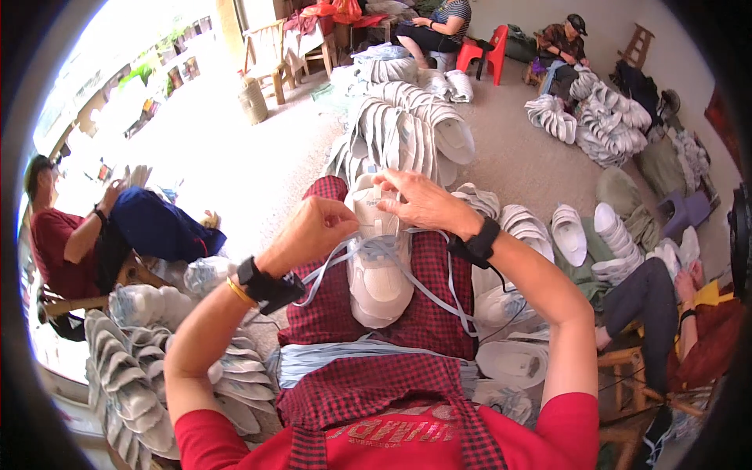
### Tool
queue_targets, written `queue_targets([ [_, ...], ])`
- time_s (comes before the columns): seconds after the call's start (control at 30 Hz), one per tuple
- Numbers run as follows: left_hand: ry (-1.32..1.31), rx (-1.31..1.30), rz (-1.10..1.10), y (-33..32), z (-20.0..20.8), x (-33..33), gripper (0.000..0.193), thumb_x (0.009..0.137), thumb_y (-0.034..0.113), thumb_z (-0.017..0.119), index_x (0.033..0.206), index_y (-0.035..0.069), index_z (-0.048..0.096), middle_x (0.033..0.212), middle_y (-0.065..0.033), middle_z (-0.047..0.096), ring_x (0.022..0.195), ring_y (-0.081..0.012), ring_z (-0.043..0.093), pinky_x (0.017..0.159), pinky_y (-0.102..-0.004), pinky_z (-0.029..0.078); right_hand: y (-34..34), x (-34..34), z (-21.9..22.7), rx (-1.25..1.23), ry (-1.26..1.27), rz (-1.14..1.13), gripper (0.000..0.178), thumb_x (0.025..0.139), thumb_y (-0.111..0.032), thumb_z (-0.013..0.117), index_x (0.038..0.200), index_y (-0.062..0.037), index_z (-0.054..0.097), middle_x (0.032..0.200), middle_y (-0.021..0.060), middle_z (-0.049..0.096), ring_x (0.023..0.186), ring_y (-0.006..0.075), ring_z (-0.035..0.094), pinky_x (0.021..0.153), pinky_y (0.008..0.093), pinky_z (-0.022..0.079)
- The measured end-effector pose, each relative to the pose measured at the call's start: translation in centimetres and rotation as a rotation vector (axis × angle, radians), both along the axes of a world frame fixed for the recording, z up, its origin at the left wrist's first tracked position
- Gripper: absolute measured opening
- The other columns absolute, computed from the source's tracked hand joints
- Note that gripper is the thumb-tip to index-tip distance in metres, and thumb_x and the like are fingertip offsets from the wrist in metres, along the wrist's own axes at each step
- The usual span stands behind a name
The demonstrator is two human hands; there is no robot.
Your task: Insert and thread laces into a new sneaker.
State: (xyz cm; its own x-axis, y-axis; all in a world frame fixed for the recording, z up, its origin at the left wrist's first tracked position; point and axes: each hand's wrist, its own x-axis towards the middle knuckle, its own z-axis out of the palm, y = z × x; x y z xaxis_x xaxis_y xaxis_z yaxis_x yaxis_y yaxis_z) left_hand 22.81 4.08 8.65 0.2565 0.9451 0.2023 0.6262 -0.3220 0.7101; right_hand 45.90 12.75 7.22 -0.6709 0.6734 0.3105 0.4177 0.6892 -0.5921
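A white sneaker (380, 286) rests toe toward me on my lap, over a red-and-black checked apron (313, 392). Pale blue shoelace (448, 296) runs through its eyelets, with loose lengths trailing to both sides. At the shoe's left edge, my left hand (319, 229) has thumb and fingers pinched together close to the lace; what lies between them is hidden. My right hand (427, 205) reaches over the shoe's tongue and collar, thumb and forefinger apart. Across my lap lies a bundle of pale blue laces (337, 360).
Rows of stacked white shoes (392, 133) stand just ahead; more shoe stacks (133, 384) are at my left, and loose shoes (513, 360) at my right. People sit working at left, right and far back. A red plastic chair (492, 53) stands at the back.
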Motion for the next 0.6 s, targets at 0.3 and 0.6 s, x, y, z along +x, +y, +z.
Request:
queue_targets([
  [0.3,-0.003,0.056,0.118,-0.9,-1.3,2.1,0.017,0.082,0.014,0.069,0.088,-0.001,0.074,0.062,-0.0134,0.063,0.055,-0.0187,0.062,0.055,-0.0345,0.047,1.2,-0.4,-1.8,-0.373,0.238,0.117,0.041,0.092,-0.026,0.07,0.124,-0.0019,0.059,0.103,0.0066,0.067,0.095,0.0134,0.06,0.086,0.0307,0.05],
  [0.6,0.075,0.176,0.148,-0.9,-1.4,3.0,0.016,0.082,0.013,0.067,0.083,-0.003,0.07,0.056,-0.0058,0.055,0.052,-0.0094,0.049,0.05,-0.0309,0.038,0.8,-0.2,-2.0,-0.41,0.294,0.081,0.039,0.092,-0.023,0.069,0.123,-0.0016,0.061,0.103,0.0059,0.066,0.093,0.0123,0.06,0.084,0.029,0.05],
])
